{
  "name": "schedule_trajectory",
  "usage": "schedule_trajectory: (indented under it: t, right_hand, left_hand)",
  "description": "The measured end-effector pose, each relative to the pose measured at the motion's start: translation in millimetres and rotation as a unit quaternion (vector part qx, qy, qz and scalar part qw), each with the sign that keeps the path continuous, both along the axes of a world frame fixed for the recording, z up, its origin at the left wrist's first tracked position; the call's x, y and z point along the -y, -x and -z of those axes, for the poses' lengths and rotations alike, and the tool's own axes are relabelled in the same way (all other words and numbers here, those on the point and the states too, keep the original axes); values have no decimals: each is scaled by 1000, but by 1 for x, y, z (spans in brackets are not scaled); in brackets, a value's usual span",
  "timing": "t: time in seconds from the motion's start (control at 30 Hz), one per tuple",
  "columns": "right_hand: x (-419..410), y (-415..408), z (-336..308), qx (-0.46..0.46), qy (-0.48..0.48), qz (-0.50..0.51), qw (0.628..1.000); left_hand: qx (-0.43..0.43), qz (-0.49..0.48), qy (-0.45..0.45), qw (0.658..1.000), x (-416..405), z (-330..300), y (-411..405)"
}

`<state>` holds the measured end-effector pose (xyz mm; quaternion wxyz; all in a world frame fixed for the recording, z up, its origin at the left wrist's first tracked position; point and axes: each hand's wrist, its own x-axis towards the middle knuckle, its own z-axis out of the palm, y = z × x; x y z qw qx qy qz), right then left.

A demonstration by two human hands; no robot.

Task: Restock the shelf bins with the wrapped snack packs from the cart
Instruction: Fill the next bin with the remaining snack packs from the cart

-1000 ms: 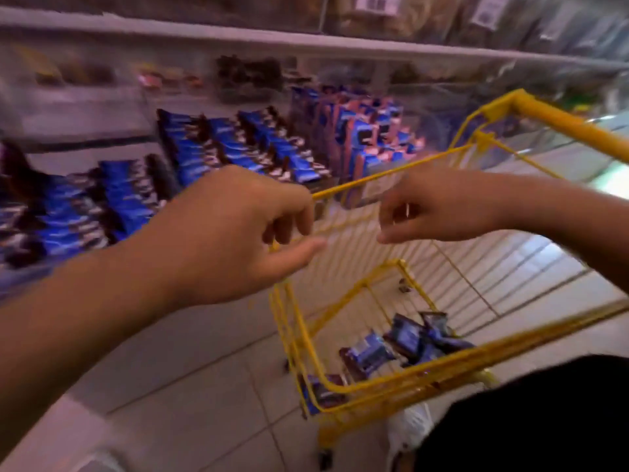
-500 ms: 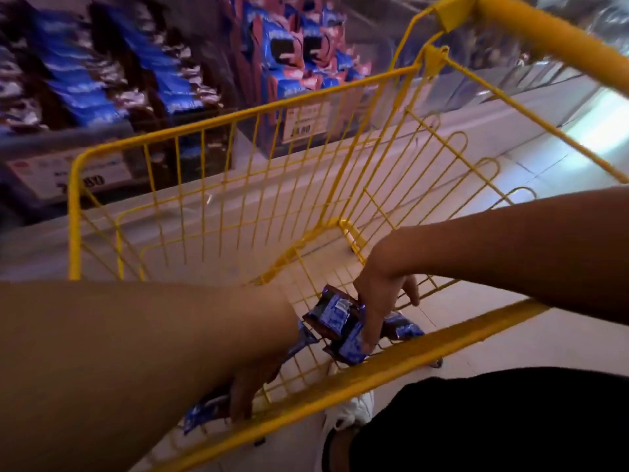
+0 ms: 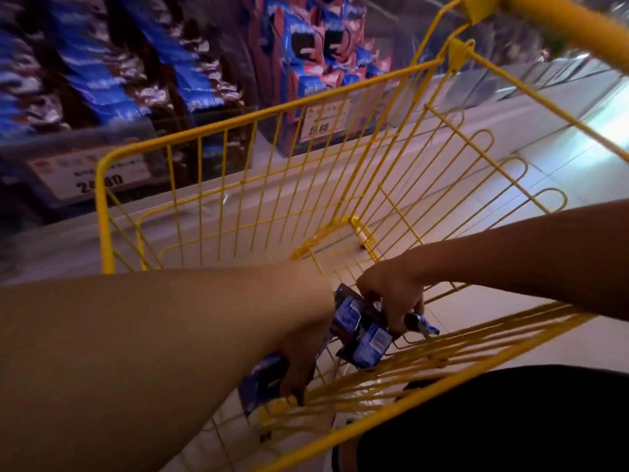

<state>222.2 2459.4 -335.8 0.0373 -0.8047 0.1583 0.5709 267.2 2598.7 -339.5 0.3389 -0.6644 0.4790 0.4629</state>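
Note:
Both my arms reach down into the yellow wire cart [image 3: 102, 185]. My right hand [image 3: 391, 294] grips blue and brown wrapped snack packs [image 3: 366, 338] near the cart's bottom. My left hand [image 3: 299, 362] is low at the near side, its fingers curled round another blue snack pack [image 3: 262, 379]; my forearm hides most of that hand. Behind the cart, the shelf bins [image 3: 112, 80] hold rows of the same blue packs.
Blue and pink snack boxes [image 3: 313, 46] stand in a bin at the upper middle. Price tags [image 3: 323, 120] hang on the shelf front. The cart's yellow handle [image 3: 561, 22] crosses the top right. Pale floor tiles lie under and right of the cart.
One second ago both hands were above the cart at the shelf, holding nothing. They have dropped into the cart, and each now holds snack packs; the right hand has lifted its packs slightly.

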Motion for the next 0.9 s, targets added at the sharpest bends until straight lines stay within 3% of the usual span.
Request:
schedule_trajectory:
  t: [0.07,0.17,0.23,0.33,0.4,0.47,0.5,0.63,0.73,0.9]
  right_hand:
    - [5,-7,-6,6,-9,18,1000]
    - [-1,-21,-34,39,-14,7,999]
    - [2,-28,-64,98,-13,-1,995]
    - [3,-25,-123,292,-93,91,947]
    - [-8,-16,-157,408,-226,222,856]
    - [-35,-11,-176,458,-370,333,737]
    - [-54,-12,-180,468,-425,363,685]
    - [-135,-24,-178,512,-537,369,559]
    - [-174,-33,-173,704,-455,205,505]
    - [-194,-37,-160,847,-234,-175,444]
  left_hand:
    - [-19,-29,5,999,6,-10,-8]
    - [-40,-98,107,989,1,-44,-26]
    - [-108,-236,216,941,-7,-67,-41]
    - [-219,-441,369,788,-38,-110,-64]
    - [-372,-517,395,662,-84,-137,-77]
    - [-518,-556,396,516,-136,-155,-82]
    - [-555,-564,402,461,-160,-161,-80]
    - [-543,-646,451,291,-214,-154,-63]
    - [-506,-686,463,242,-232,-149,-65]
    - [-532,-638,483,278,-245,-156,-70]
